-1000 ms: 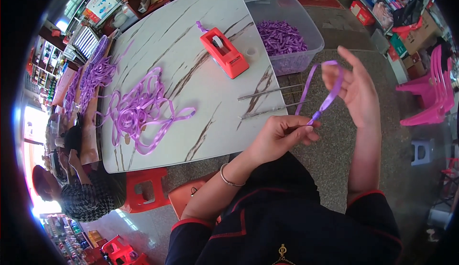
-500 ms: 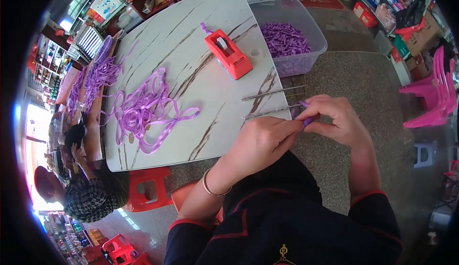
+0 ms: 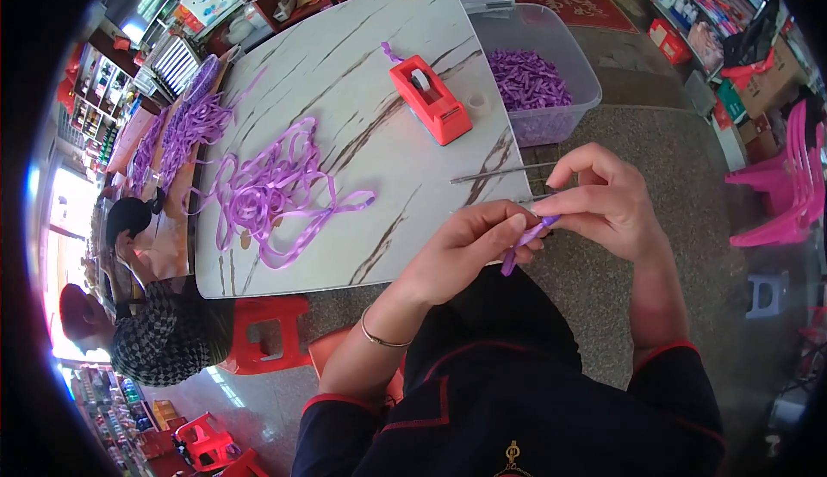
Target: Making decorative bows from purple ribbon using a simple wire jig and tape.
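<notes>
One ribbon (image 3: 508, 263) is by the table (image 3: 388, 163), pinched by left hand (image 3: 465, 243) and right hand (image 3: 613, 206) as I watch remotely, its shaping seemingly unfinished, while I judge the pieces (image 3: 527, 79) in the bin (image 3: 551, 31) done and the tangle (image 3: 254, 204) unworked.

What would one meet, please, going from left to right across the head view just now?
The co-worker in a checked shirt → the tangled purple ribbon → the red tape dispenser → the purple ribbon in hand → the pink chairs.
</notes>
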`<state>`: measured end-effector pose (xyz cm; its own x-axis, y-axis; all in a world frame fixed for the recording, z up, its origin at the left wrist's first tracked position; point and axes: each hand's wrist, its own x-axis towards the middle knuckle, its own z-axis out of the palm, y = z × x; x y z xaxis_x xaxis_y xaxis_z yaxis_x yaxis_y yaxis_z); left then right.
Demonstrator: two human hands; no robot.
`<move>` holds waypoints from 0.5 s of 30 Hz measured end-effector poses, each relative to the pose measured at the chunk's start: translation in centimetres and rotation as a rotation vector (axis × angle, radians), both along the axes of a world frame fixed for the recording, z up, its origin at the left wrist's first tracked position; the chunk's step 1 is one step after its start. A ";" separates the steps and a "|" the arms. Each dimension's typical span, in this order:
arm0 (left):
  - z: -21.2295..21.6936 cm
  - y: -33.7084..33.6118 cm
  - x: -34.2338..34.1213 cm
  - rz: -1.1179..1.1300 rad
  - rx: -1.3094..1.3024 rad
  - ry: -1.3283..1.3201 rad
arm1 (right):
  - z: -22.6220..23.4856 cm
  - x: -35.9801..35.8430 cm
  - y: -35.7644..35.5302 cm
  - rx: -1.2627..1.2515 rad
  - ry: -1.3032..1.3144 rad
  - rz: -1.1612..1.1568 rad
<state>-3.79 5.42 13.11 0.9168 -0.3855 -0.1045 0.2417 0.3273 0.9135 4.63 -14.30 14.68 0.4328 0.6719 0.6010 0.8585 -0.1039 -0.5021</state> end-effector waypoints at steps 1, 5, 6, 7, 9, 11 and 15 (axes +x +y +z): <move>-0.3 0.1 0.1 -0.001 0.006 -0.025 | 0.0 0.1 0.3 0.001 -0.001 0.011; 0.0 0.1 0.1 0.020 0.050 -0.113 | 0.8 0.6 1.1 -0.037 -0.018 0.047; 0.1 -0.1 0.3 0.027 0.029 -0.088 | 1.1 0.6 1.2 -0.044 -0.048 0.051; -0.2 -0.3 0.4 0.067 0.039 -0.092 | 1.3 0.6 1.3 -0.035 -0.054 0.092; -1.0 -0.5 0.7 0.043 -0.074 -0.171 | 1.6 0.6 1.1 -0.078 -0.017 0.042; -1.2 -0.7 0.8 0.072 -0.066 -0.174 | 1.5 0.7 1.1 -0.079 -0.042 0.036; -0.9 -0.7 0.7 0.207 -0.034 -0.271 | 2.0 -0.3 2.4 0.051 -0.152 -0.240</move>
<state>-3.08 4.75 12.23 0.9684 -0.1879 0.1638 -0.0833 0.3752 0.9232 4.30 -11.88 16.70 0.4780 0.5289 0.7012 0.8784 -0.2910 -0.3792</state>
